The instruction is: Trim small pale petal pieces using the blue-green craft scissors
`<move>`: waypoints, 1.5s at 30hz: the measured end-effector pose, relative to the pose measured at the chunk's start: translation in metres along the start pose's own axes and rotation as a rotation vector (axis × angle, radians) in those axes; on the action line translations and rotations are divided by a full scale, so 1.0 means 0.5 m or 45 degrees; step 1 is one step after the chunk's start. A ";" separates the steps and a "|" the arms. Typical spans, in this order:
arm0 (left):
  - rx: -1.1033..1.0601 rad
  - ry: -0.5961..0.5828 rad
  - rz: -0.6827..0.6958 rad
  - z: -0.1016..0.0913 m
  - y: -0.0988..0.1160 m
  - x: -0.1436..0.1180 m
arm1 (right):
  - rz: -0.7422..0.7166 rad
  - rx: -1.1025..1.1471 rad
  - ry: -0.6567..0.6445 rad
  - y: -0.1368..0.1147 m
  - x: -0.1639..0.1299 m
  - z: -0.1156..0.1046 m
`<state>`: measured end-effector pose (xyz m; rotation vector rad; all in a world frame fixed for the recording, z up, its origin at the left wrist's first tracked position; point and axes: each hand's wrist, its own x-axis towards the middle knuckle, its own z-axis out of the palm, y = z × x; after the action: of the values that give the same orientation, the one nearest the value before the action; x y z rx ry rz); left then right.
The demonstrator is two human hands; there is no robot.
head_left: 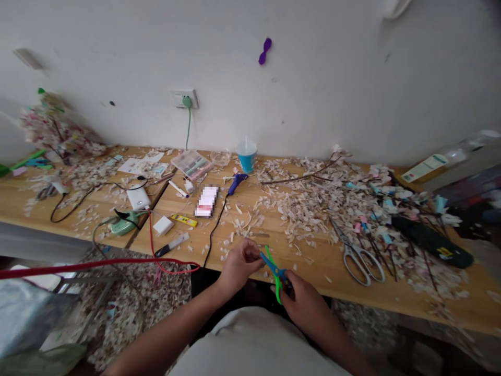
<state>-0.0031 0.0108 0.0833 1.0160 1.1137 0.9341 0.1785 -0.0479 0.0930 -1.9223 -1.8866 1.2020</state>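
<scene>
My right hand point(303, 295) grips a small pair of blue and green scissors point(277, 272) over the table's front edge. Their blades are spread apart and point up and left, toward the other hand. Just left of the tips, my left hand point(239, 263) is closed in a pinch. Whatever lies between its fingers is too small to make out. Larger metal scissors point(362, 265) rest on the wooden table to the right. Pale petal-like scraps point(297, 209) are scattered all around the hands' side of the table.
A blue cup point(246, 156) with a straw stands near the wall. Left of it lie a purple glue gun point(237, 184), a phone point(206, 201), a yellow packet point(183, 220) and a white power bank point(138, 197). A red cord point(97, 266) stretches across the left foreground. Blossom stems point(376, 245) and a dark cloth-like item point(432, 243) lie right.
</scene>
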 end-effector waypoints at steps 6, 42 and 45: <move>0.074 -0.145 -0.018 -0.012 0.022 0.011 | -0.004 -0.059 -0.003 -0.006 -0.010 -0.011; 0.647 -0.088 0.064 0.001 0.083 -0.024 | -0.057 0.030 -0.032 -0.010 -0.027 -0.007; 0.718 -0.081 0.064 0.003 0.084 -0.024 | -0.040 -0.036 -0.028 -0.007 -0.029 -0.007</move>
<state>-0.0072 0.0108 0.1268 1.5236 1.3366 0.6273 0.1805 -0.0589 0.1033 -1.8937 -1.9476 1.1985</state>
